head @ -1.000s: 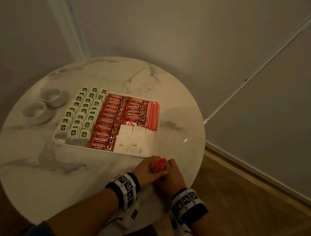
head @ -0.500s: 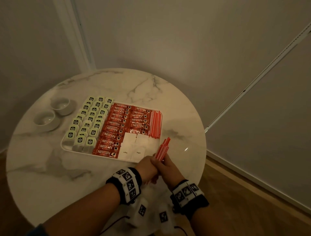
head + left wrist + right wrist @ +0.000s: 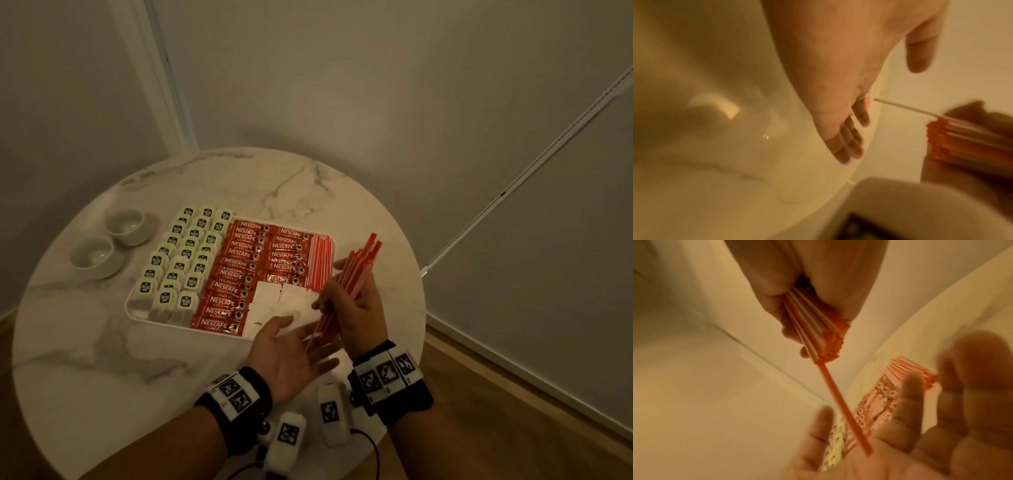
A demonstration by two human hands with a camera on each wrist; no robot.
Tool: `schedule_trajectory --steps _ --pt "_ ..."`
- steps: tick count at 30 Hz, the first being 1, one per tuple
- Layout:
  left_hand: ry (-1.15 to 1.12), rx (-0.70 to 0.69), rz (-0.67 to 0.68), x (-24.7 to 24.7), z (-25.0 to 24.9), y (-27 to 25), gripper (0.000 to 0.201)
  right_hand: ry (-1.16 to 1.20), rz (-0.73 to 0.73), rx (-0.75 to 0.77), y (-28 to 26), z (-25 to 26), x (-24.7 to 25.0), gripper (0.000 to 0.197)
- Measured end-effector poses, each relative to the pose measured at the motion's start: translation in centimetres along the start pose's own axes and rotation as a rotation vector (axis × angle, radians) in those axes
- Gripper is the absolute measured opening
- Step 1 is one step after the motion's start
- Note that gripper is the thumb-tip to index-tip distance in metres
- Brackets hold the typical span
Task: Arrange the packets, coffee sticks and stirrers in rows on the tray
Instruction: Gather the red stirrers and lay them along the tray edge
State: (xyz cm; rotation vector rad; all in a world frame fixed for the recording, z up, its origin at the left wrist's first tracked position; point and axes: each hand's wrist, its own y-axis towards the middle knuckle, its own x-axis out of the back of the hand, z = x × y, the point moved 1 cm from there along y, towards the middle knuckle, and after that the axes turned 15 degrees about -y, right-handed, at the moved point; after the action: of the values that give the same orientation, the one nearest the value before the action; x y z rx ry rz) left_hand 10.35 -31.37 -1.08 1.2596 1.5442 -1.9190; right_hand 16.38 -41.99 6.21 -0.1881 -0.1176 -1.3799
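A white tray (image 3: 137, 313) on the marble table holds rows of green-white tea packets (image 3: 186, 255), red coffee sticks (image 3: 239, 263), a row of red stirrers (image 3: 320, 260) and white sugar packets (image 3: 270, 298). My right hand (image 3: 356, 308) grips a bundle of red stirrers (image 3: 359, 267) above the tray's right near corner. In the right wrist view the bundle (image 3: 818, 331) has one stirrer (image 3: 844, 410) sliding out longer than the rest. Its end reaches my left hand (image 3: 291, 353), which lies palm up with straight fingers just below the bundle. The left hand (image 3: 838, 65) holds nothing.
Two white cups (image 3: 125, 226) (image 3: 94, 255) stand left of the tray. The round table (image 3: 85, 342) sits in a corner between walls, with its near edge under my wrists. Wooden floor (image 3: 513, 411) shows to the right.
Both hands gripped the stirrer bundle at the table's near edge. The right hand has lifted it toward the tray; the left has let go and opened palm up.
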Motion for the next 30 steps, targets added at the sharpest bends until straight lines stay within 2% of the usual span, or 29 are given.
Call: schedule_trajectory --steps 3,6,9,12,14,16,17,18,20,22,24,28,30 --pt "-0.147 -0.009 0.022 -1.1 -0.6 0.2 0.064 -0.081 0.066 0.033 -0.5 0.2 -0.9 0.019" --pt "-0.122 -0.003 0.028 -2.2 -1.0 0.5 0.065 -0.238 0.187 -0.027 -2.0 -1.5 -2.9 0.023" --pt "-0.098 0.004 -0.004 -1.9 -1.1 0.8 0.064 -0.286 0.22 -0.045 -2.5 -2.7 -3.6 0.023" --pt "0.012 -0.117 -0.033 -1.8 -1.2 0.3 0.061 -0.269 0.189 -0.077 -2.0 -3.2 -3.3 0.015" --pt "0.308 -0.299 -0.083 -1.7 -1.7 -0.1 0.052 -0.25 0.169 -0.197 -1.6 -4.3 -2.9 0.007" --pt "0.718 -0.548 -0.161 -1.4 -2.5 -0.1 0.029 -0.312 0.155 -0.407 -0.9 -6.0 -2.3 0.019" --pt "0.922 -0.654 -0.171 -1.0 -3.0 0.1 0.025 -0.385 0.153 -0.512 -0.6 -6.7 -2.0 0.023" --pt "1.105 -0.72 -0.166 -0.5 -3.5 0.3 0.027 -0.478 0.16 -0.582 -0.4 -7.3 -1.8 0.025" --pt "1.439 -0.773 -0.155 0.2 -4.1 0.7 0.029 -0.688 0.168 -0.599 -0.1 -8.2 -2.2 0.024" --pt "1.692 -0.793 -0.118 0.6 -4.3 1.1 0.03 -0.867 0.158 -0.556 0.0 -8.8 -3.0 0.027" --pt "1.803 -0.749 -0.063 0.8 -4.2 1.3 0.03 -0.95 0.143 -0.558 0.0 -9.2 -3.5 0.037" --pt "1.714 -0.606 -0.122 1.0 -3.9 0.3 0.016 -0.92 0.164 -0.659 0.4 -9.1 -4.0 0.046" --pt "1.677 -0.471 -0.151 1.3 -3.7 0.0 0.016 -0.853 0.169 -0.72 0.8 -8.9 -4.2 0.05"
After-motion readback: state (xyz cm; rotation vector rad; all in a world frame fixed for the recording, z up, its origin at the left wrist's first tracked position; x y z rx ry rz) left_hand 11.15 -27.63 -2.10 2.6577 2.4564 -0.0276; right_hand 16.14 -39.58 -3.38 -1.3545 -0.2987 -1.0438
